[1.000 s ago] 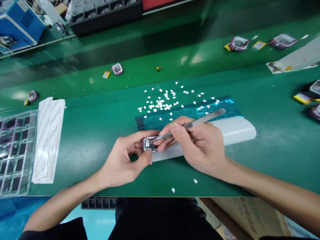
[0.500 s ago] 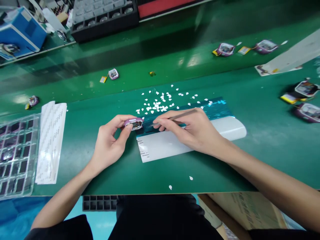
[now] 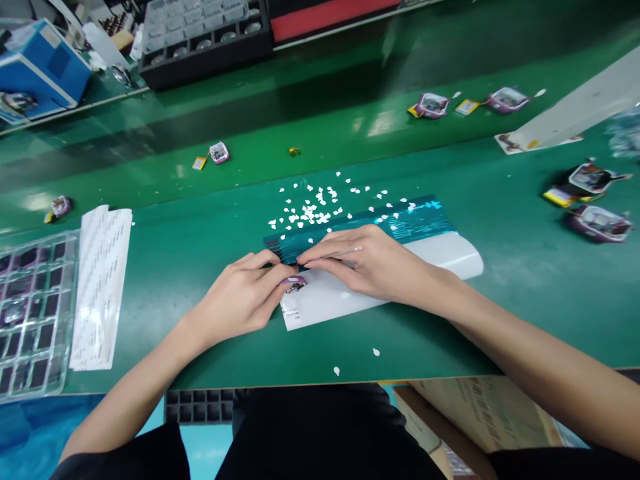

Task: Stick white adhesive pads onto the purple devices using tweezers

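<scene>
My left hand [image 3: 245,293] is closed on a small purple device casing [image 3: 295,283], whose open side shows electronics; the fingers cover most of it. In my right hand [image 3: 367,263] is a pair of thin metal tweezers [image 3: 345,253], held nearly flat, tips hidden by the fingertips. Both hands' fingertips come close together over the left end of a dark blue-green film strip [image 3: 425,217]. The strip joins a white backing sheet [image 3: 345,297] that curls up at its right end. Small white teardrop-shaped pieces [image 3: 313,213] lie scattered just behind the strip.
White paper strips [image 3: 100,287] and a clear compartment tray [image 3: 37,313] lie at left. Several purple casings with yellow batteries stand about, including one casing [image 3: 597,223] at right. A white post [image 3: 575,107] rises at back right. Two white pieces lie near the front edge.
My left hand has turned over and moved right with the casing, now lower and over the sheet's corner. My right hand has shifted slightly left, its tweezers lying flatter.
</scene>
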`<act>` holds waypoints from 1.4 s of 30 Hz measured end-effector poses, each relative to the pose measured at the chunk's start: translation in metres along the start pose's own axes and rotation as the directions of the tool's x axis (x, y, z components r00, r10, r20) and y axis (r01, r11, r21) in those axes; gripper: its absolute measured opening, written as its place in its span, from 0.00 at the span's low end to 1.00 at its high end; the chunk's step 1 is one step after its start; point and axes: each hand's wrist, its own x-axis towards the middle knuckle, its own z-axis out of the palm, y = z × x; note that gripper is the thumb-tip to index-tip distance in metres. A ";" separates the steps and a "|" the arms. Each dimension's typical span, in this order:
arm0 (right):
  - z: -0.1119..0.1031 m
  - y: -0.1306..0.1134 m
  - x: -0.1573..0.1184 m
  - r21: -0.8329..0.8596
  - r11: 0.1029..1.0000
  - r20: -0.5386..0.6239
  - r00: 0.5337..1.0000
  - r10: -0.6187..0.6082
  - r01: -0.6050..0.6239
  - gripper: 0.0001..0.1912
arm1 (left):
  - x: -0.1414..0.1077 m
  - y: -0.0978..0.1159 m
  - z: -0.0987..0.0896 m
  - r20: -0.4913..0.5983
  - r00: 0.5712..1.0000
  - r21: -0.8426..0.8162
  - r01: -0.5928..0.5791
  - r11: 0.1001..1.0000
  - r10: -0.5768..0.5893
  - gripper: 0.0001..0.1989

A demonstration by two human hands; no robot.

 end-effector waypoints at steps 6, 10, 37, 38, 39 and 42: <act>0.006 -0.004 -0.006 -0.090 0.993 0.023 0.997 -0.080 0.081 0.14 | 0.003 -0.003 0.005 -0.049 0.998 -0.041 0.024 0.999 -0.026 0.13; -0.001 -0.001 -0.006 -0.253 0.960 -0.017 0.992 -0.128 0.119 0.19 | 0.004 0.002 0.004 -0.064 0.996 -0.043 0.052 0.998 -0.054 0.11; 0.013 -0.030 -0.010 -0.544 0.760 -0.120 0.863 -0.490 0.356 0.13 | 0.006 0.014 0.005 0.019 0.626 -0.997 0.066 0.029 -0.779 0.07; 0.014 -0.030 -0.011 -0.547 0.758 -0.107 0.868 -0.485 0.356 0.14 | 0.006 0.014 0.006 0.031 0.619 -0.998 0.057 0.005 -0.785 0.07; 0.015 -0.030 -0.011 -0.551 0.756 -0.100 0.871 -0.481 0.354 0.14 | 0.006 0.015 0.006 0.041 0.614 -0.998 0.054 -0.009 -0.788 0.07; 0.017 -0.029 -0.011 -0.564 0.754 -0.079 0.887 -0.455 0.337 0.14 | 0.006 0.017 0.007 0.059 0.608 -0.998 0.061 -0.027 -0.791 0.09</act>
